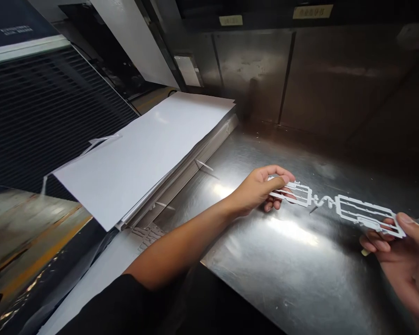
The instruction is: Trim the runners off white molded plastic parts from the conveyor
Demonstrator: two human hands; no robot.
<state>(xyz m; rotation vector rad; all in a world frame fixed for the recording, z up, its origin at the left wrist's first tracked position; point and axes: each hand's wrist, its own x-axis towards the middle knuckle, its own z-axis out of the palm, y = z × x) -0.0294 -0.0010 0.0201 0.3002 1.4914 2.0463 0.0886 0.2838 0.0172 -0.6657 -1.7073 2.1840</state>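
Item: left hand (256, 190), bare, its forearm leading back to a black sleeve (118, 302), fingers closed in a firm pinch on the left end of a die-cut white strip (349, 209), thumb on top. Item: right hand (401, 260), fingers curled beneath the strip's right end, thumb pressed down over it, likewise gripping. The slotted strip spans the gap between both hands, just above a stainless steel bench (282, 288); under the glare, it probably clears the steel. Holding both wider ends leaves the thin wavy link between them unstrained, sound handling for so slight a piece. Farther off: white slivers (204, 165) on the steel, a stack of white sheets (143, 158), a black mesh panel (56, 116), a steel wall (251, 70) with paper labels (312, 11)
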